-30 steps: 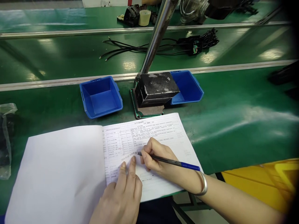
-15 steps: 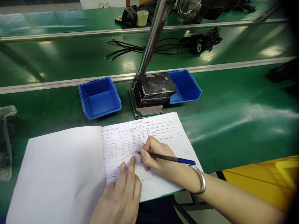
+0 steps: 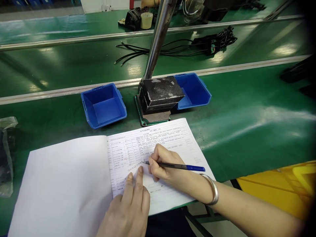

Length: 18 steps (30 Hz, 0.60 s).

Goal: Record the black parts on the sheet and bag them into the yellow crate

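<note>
Here, a pen (image 3: 177, 166) is pinched in the closed fingers of the right hand (image 3: 161, 164), with its tip set on the printed page (image 3: 172, 138) of an open booklet that lies on the green desk (image 3: 247, 115). The left hand (image 3: 129, 210) is laid flat on the same page, fingers stretched out and nothing gripped, its fingertips just beside the pen tip. The lower middle of the printed page is covered by both hands. A silver bangle (image 3: 213, 194) is worn on the right wrist. The blank page (image 3: 66, 184) is spread out to the left.

Just beyond the booklet's far edge a black block (image 3: 161, 93) is seated on a green base, and a metal pole (image 3: 158, 39) rises from behind it at a tilt. An empty left blue bin (image 3: 103, 105) is placed near the block; the right blue bin (image 3: 195, 90) is partly hidden behind it. Farther back, beyond a metal rail, black cables (image 3: 153, 51) are strewn, crossed in view by the pole. A cream cup (image 3: 146, 19) is seen at the far edge. A plastic bag (image 3: 6, 154) lies at the left margin, and a yellow crate (image 3: 283, 187) is seen below the desk edge on the right.
</note>
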{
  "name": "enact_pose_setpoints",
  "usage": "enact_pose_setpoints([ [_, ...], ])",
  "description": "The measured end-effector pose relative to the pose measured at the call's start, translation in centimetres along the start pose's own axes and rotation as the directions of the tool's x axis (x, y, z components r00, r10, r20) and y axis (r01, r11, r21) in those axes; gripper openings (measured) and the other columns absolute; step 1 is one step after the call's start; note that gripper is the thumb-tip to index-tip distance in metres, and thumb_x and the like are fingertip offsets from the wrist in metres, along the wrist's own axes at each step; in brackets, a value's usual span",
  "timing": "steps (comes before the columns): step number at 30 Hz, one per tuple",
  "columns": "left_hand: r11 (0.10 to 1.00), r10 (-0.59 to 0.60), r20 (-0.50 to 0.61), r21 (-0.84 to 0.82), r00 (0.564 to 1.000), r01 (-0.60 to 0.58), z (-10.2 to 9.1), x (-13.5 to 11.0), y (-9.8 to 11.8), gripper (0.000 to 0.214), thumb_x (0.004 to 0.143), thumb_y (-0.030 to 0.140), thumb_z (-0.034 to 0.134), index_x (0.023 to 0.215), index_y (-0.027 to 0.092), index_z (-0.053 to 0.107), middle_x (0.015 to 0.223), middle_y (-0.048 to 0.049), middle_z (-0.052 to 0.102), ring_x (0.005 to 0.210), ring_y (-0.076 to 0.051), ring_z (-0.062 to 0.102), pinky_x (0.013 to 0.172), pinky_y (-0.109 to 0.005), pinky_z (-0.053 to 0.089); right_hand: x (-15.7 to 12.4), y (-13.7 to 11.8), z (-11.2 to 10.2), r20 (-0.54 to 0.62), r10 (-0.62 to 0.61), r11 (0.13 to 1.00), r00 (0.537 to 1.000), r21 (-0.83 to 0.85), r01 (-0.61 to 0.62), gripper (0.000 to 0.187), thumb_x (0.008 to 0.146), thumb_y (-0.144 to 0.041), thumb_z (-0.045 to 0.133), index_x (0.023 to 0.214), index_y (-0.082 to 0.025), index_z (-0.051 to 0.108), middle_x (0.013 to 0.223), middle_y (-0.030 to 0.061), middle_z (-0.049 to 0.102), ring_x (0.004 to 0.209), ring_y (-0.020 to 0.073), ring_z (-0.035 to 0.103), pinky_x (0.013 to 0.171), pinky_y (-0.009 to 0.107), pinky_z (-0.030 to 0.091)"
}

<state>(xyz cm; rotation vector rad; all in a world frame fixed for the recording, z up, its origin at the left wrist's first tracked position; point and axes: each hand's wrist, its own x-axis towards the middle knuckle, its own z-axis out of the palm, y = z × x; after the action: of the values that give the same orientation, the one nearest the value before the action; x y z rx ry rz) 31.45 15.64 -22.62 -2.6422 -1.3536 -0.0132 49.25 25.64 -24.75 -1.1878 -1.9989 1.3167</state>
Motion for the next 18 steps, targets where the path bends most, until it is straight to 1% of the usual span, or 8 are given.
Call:
enact_pose_setpoints([
  [3, 1.0, 0.007, -0.001, -0.001, 1.0, -0.007, 0.15, -0.01, 0.0, 0.028, 0.08, 0.008, 0.043, 0.1, 0.015, 0.062, 0.14, -0.0125, 0.055, 0.113, -0.023, 0.062, 0.051, -0.022, 0.047, 0.01, 0.16, 0.0, -0.009, 0.002, 1.0, 1.0, 0.0, -0.002, 0.014, 0.088, -0.022, 0.043, 0.077, -0.023, 0.034, 0.051, -0.0051, 0.055, 0.044, 0.009, 0.054, 0.046, 0.02, 0.042],
  [7, 1.0, 0.006, -0.005, 0.0, 1.0, -0.006, 0.33, -0.06, 0.02, 0.029, 0.08, 0.01, 0.043, 0.103, 0.014, 0.062, 0.139, -0.0138, 0.056, 0.113, -0.024, 0.062, 0.051, -0.022, 0.048, -0.02, 0.02, -0.1, 0.011, 0.028, 0.999, 1.0, 0.045, -0.029, 0.013, 0.088, -0.022, 0.043, 0.077, -0.023, 0.036, 0.053, -0.0042, 0.057, 0.046, 0.0095, 0.057, 0.046, 0.02, 0.043],
  [14, 1.0, 0.0, -0.007, -0.009, 1.0, 0.0, 0.15, 0.02, 0.05, 0.027, 0.081, 0.009, 0.042, 0.099, 0.015, 0.062, 0.139, -0.0112, 0.056, 0.112, -0.023, 0.063, 0.051, -0.023, 0.048, 0.0, -0.4, -0.11, -0.013, 0.02, 0.999, 1.0, 0.04, -0.02, 0.013, 0.089, -0.023, 0.042, 0.077, -0.023, 0.036, 0.052, -0.0039, 0.056, 0.044, 0.0097, 0.056, 0.045, 0.02, 0.042],
  [18, 1.0, -0.004, -0.013, -0.012, 1.0, 0.004, 0.14, 0.11, -0.01, 0.026, 0.081, 0.009, 0.042, 0.097, 0.016, 0.061, 0.139, -0.0108, 0.056, 0.112, -0.022, 0.063, 0.051, -0.023, 0.048, 0.01, -0.33, 0.0, -0.009, 0.052, 0.997, 0.999, 0.064, -0.051, 0.013, 0.088, -0.023, 0.042, 0.077, -0.023, 0.036, 0.052, -0.0034, 0.057, 0.045, 0.0106, 0.058, 0.044, 0.02, 0.042],
])
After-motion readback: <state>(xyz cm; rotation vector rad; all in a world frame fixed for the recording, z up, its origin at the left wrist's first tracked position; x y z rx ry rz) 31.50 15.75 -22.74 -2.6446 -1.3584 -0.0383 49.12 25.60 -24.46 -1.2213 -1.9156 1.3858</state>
